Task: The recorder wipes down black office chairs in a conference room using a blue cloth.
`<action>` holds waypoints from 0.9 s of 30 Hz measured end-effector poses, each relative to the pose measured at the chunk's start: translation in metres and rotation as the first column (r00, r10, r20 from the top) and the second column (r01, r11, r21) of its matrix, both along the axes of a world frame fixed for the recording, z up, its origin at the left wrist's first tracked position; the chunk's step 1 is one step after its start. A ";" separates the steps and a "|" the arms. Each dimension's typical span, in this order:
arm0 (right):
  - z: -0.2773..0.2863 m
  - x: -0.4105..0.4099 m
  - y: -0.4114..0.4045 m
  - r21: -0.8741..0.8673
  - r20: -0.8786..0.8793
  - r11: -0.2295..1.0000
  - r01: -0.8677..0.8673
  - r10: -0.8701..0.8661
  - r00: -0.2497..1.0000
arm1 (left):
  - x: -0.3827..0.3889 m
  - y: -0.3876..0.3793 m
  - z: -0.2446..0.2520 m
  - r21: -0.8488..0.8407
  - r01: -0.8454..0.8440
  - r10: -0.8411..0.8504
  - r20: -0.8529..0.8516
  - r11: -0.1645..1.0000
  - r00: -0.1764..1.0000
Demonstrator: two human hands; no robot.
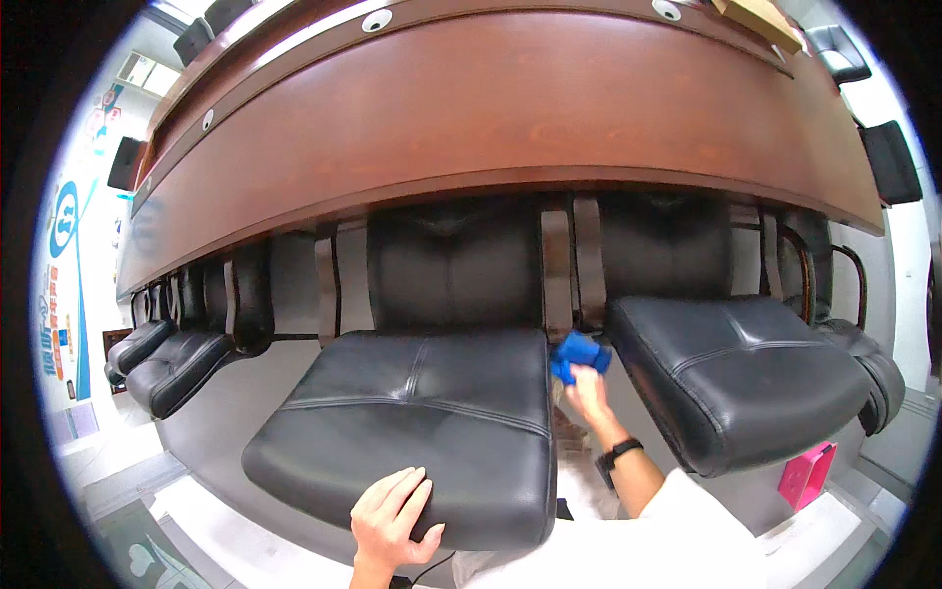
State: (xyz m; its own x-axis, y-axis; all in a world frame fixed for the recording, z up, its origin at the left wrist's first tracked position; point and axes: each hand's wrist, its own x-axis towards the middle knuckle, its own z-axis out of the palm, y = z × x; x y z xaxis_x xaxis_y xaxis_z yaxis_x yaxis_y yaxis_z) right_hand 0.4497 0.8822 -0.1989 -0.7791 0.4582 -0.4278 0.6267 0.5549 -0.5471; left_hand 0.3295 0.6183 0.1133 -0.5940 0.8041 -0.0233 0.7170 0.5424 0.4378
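My left hand (394, 519) rests on the near edge of a black leather chair cushion (412, 434), fingers spread over its top and thumb at the rim. A bunched blue cloth (578, 355) is in the grasp of my right hand (589, 390). That hand reaches into the gap between this chair and a second black leather chair (758, 375) on the right. The cloth is beside the first chair's right side, near its wooden armrest (557, 272). Whether the cloth touches the armrest I cannot tell. A dark band circles my right wrist.
A long reddish-brown wooden table (515, 96) spans the view beyond the chairs. More black chairs (180, 364) line up at left. A pink box (807, 475) is low at right. A cardboard box (762, 22) sits on the table's far right end.
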 end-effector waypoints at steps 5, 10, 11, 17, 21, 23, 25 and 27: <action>-0.012 0.096 0.018 -0.076 0.528 0.997 0.029 0.015 0.849 | -0.006 0.011 -0.008 0.039 0.026 -0.025 -0.026 0.999 0.999; 0.029 0.068 0.021 0.010 0.282 0.980 0.197 -0.191 0.940 | -0.004 0.006 -0.011 0.051 0.030 -0.028 -0.045 0.998 0.999; 0.042 0.053 0.019 0.006 0.276 0.981 0.194 -0.188 0.943 | -0.004 0.004 -0.011 0.045 0.021 -0.019 -0.052 0.999 0.998; 0.128 -0.061 0.041 0.025 -0.482 0.946 0.323 -0.271 0.833 | -0.006 0.004 -0.012 0.055 0.032 -0.029 -0.066 0.998 0.997; 0.143 -0.131 0.077 0.224 -0.619 0.853 0.472 -0.250 0.744 | -0.006 0.004 -0.010 0.039 0.033 -0.030 -0.063 0.999 0.998; 0.138 -0.158 0.095 0.266 -0.588 0.817 0.512 -0.284 0.757 | -0.005 0.004 -0.011 0.041 0.029 -0.027 -0.053 0.999 0.998; 0.100 -0.172 0.113 0.307 -0.503 0.800 0.516 -0.324 0.802 | -0.004 0.007 -0.010 0.038 0.033 -0.031 -0.053 0.999 0.998; 0.047 -0.167 0.123 0.281 -0.323 0.821 0.497 -0.406 0.855 | -0.003 0.010 -0.008 0.059 0.026 -0.025 -0.028 0.998 0.999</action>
State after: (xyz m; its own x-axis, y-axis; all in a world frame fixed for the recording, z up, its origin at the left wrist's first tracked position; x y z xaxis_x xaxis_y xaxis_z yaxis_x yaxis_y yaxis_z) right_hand 0.2828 1.0055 -0.1516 -0.5031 0.8642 -0.0064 0.7285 0.4200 -0.5412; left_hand 0.3263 0.6280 0.1051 -0.5730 0.8185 0.0408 0.7426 0.4976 0.4483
